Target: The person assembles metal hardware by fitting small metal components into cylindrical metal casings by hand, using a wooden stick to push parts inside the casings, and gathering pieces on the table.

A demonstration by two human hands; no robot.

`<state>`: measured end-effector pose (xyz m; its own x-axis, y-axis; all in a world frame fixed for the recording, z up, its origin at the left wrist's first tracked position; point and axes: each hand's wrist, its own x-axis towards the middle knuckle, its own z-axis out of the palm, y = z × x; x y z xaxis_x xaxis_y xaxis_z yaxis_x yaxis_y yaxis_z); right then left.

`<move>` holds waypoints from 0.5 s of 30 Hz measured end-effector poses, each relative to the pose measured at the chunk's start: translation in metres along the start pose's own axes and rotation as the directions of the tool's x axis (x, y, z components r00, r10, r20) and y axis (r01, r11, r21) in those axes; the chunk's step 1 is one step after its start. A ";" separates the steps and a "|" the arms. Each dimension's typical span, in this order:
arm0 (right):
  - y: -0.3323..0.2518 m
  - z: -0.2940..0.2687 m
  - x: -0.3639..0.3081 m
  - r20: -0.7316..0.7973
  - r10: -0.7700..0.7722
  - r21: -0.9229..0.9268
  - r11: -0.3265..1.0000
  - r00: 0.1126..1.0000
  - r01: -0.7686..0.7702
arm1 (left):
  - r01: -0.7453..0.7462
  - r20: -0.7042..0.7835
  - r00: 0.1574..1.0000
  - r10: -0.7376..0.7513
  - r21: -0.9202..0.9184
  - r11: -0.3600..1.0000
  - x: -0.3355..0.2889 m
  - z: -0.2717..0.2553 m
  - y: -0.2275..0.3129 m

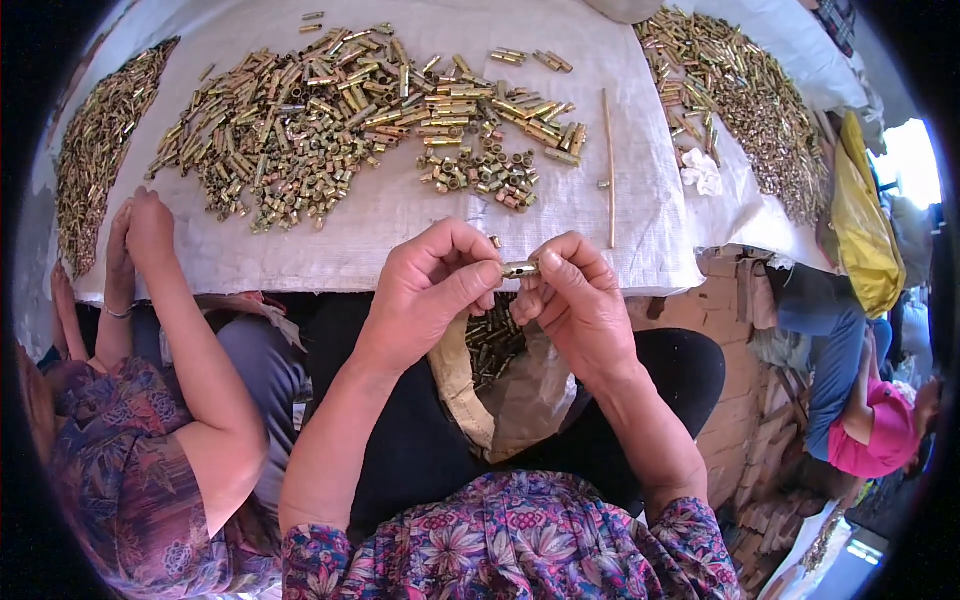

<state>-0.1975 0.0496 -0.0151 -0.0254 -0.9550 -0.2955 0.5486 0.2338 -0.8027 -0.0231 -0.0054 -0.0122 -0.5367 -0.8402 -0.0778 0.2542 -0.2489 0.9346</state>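
My left hand (428, 290) and my right hand (588, 305) meet at the table's near edge. Between the fingertips of both is a small brass-coloured slotted metal sleeve (520, 270), lying level, pinched at its two ends. Just behind it, one short ring-like piece (495, 241) sits on the white woven sheet (400, 235). Beyond my hands lies a pile of long metal sleeves (350, 95). Short collars (290, 190) fill the pile's near side, and a smaller heap of collars (485, 178) is straight ahead.
Below my hands an open sack (455, 385) between my legs holds more metal sleeves (488, 350). A thin wooden stick (609, 170) lies right of the pile. Co-workers sit at left (150, 450) and far right (870, 420). Other heaps (110, 140) flank the table; a yellow sack (868, 230) hangs right.
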 end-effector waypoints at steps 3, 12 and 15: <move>0.003 -0.001 -0.001 0.011 0.078 0.122 0.989 0.997 -0.079 | 0.005 -0.017 1.000 -0.004 0.064 0.998 -0.001 0.002 0.000; 0.005 -0.002 -0.014 0.143 0.111 0.179 0.975 0.984 -0.135 | 0.094 0.216 0.973 -0.076 -0.074 0.993 -0.010 0.001 -0.004; 0.000 0.003 -0.021 0.144 0.136 0.240 0.956 0.980 -0.168 | 0.108 0.217 0.972 -0.085 -0.096 0.989 -0.011 0.006 -0.004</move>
<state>-0.1941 0.0690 -0.0076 0.1697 -0.9305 -0.3245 0.7294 0.3401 -0.5936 -0.0230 0.0081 -0.0134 -0.7184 -0.6910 -0.0802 0.2705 -0.3837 0.8829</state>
